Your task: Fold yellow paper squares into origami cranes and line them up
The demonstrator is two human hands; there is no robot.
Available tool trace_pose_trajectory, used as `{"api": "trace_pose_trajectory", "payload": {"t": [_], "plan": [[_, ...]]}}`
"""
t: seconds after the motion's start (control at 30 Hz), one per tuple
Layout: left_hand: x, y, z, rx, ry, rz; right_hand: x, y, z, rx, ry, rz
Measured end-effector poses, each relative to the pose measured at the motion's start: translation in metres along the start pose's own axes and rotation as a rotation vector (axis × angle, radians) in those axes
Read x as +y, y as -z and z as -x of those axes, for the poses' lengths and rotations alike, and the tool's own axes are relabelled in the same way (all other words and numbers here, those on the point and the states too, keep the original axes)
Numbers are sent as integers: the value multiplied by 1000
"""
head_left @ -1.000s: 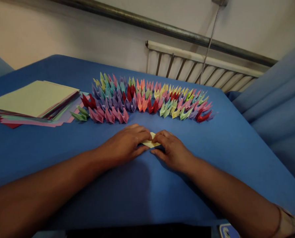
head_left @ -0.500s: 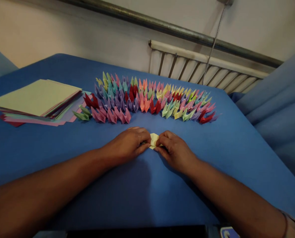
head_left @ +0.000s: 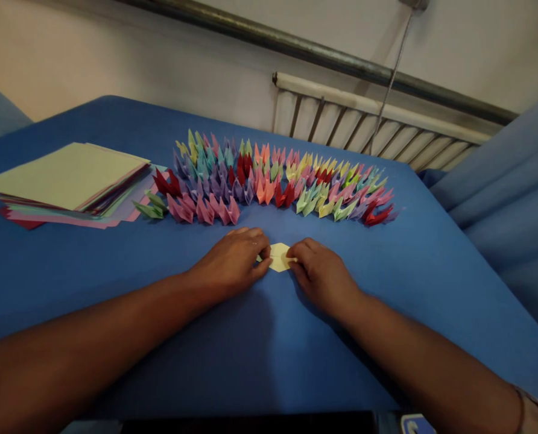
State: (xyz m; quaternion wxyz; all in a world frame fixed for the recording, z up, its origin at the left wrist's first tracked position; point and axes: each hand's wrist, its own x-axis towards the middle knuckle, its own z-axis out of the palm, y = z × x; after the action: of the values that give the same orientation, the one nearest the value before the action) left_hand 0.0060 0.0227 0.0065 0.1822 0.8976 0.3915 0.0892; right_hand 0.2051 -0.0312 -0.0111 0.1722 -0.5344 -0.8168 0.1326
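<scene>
A small piece of folded pale yellow paper (head_left: 279, 258) lies flat on the blue tabletop between my hands, with a crease line running across its middle. My left hand (head_left: 240, 258) pinches its left end between thumb and fingers. At the opposite end my right hand (head_left: 316, 269) grips the paper the same way, thumb nearest me. The fingertips cover both ends of the sheet. Just beyond my hands stand close rows of folded paper cranes (head_left: 264, 188) in many colours.
A stack of coloured paper sheets (head_left: 70, 178) lies at the left, pale yellow on top. Behind the blue table (head_left: 169, 361) are a white radiator (head_left: 332, 117) and a metal pipe (head_left: 296, 48) along the wall. Blue curtain cloth (head_left: 517, 181) hangs at the right.
The yellow paper now shows more of its surface and lies flatter. My fingers have drawn outward from its middle toward the two ends.
</scene>
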Motion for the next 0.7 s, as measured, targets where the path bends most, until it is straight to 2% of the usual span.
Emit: {"api": "trace_pose_trajectory", "payload": {"t": [0.13, 0.3, 0.4, 0.53, 0.7], "plan": [[-1, 1, 0, -13, 0, 18, -3, 5, 7, -106, 145, 137], [-3, 3, 1, -24, 4, 6, -10, 10, 12, -183, 149, 202], [-5, 0, 0, 8, 4, 16, -10, 11, 11, -174, 164, 211], [-8, -8, -8, 130, -41, 35, -9, 11, 10, -157, 171, 213], [-8, -15, -17, 143, -36, 89, -10, 10, 10, -143, 150, 200]]}}
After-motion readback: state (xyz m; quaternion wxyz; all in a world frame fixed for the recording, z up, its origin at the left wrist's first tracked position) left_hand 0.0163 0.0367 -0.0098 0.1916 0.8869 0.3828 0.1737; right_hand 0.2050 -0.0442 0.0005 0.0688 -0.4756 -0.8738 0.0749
